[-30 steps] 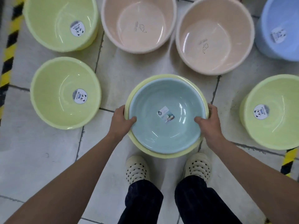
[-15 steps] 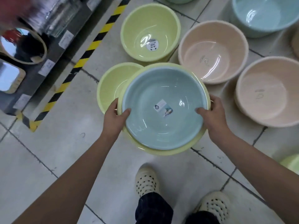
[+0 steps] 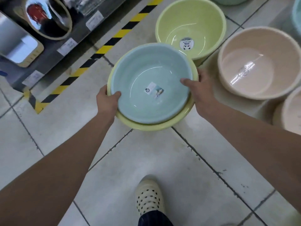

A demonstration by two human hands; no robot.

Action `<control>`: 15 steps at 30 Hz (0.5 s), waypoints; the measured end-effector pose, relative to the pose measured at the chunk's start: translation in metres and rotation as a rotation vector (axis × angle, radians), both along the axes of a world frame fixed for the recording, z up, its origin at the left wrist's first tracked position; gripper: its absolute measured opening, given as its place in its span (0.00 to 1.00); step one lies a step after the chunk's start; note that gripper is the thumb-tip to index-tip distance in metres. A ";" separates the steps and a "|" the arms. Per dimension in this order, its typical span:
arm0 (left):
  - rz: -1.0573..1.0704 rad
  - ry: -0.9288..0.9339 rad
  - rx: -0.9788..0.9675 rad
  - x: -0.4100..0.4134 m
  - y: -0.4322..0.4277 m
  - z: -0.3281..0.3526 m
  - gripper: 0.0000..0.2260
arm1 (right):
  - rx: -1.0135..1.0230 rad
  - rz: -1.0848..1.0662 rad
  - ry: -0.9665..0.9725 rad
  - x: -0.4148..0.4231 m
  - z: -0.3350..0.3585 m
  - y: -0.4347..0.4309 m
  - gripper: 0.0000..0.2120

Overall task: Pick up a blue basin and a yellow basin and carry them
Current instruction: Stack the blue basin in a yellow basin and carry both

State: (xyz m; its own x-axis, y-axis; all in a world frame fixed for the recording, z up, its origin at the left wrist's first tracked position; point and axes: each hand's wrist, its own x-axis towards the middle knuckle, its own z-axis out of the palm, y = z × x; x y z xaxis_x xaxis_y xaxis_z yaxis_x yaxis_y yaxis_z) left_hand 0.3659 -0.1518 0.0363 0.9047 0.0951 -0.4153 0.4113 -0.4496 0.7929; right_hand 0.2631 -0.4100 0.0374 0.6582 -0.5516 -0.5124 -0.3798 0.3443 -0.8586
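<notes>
The left thumb (image 3: 116, 94) hooks over the rim of the blue basin (image 3: 146, 79) at its lower left and presses on the inner wall. The rest of the left hand (image 3: 105, 99) wraps the outer edge, its fingers hidden underneath. The right thumb (image 3: 187, 82) lies over the rim on the opposite side, and the right hand (image 3: 202, 90) clasps the edge there, its fingers also out of sight below. Both hands are gripping.

The blue basin sits nested inside the yellow basin (image 3: 146, 126), whose rim shows as a crescent along the lower and left edges. The pair is held at the centre of the frame at the end of both bare forearms. A small sticker (image 3: 154, 91) lies on the blue basin's bottom.

Above and to the right, a yellow-green basin (image 3: 195, 18) stands on the tiled floor (image 3: 171, 160) with a panda label (image 3: 187, 43) inside; the held pair overlaps its lower left rim in the view. To the right stands a pale pink basin (image 3: 259, 62), and a second pale basin (image 3: 288, 111) is cut by the right edge.

Yellow-and-black hazard tape (image 3: 97, 51) runs diagonally across the floor toward the upper middle. Beyond it, in the upper left, a dark shelf (image 3: 53, 62) carries white price tags (image 3: 67, 45), an oval mirror (image 3: 48, 18) and a rounded rectangular mirror (image 3: 17, 44), all blurred.

At the bottom centre a cream perforated clog (image 3: 149, 198) meets a dark trouser leg (image 3: 154, 219).
</notes>
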 end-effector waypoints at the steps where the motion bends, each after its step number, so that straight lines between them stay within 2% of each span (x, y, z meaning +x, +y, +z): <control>1: -0.006 -0.007 0.010 0.004 0.002 -0.008 0.14 | -0.027 0.030 0.017 0.003 -0.009 0.002 0.27; 4: -0.045 -0.012 0.043 0.013 0.007 -0.030 0.13 | -0.088 0.098 0.084 0.006 -0.032 0.004 0.31; 12: -0.059 0.028 -0.019 0.016 0.012 -0.078 0.10 | -0.137 0.140 0.184 0.004 -0.078 0.012 0.25; 15: -0.099 0.051 0.013 0.008 0.017 -0.094 0.14 | -0.141 0.144 0.202 -0.005 -0.090 0.012 0.31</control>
State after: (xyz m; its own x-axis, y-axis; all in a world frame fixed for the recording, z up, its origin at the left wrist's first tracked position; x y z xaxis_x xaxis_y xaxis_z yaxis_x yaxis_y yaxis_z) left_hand 0.3737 -0.1349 -0.0577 0.8877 0.0119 -0.4602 0.4038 -0.5004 0.7659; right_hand 0.2577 -0.3983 -0.0528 0.6271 -0.5352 -0.5660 -0.5843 0.1573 -0.7962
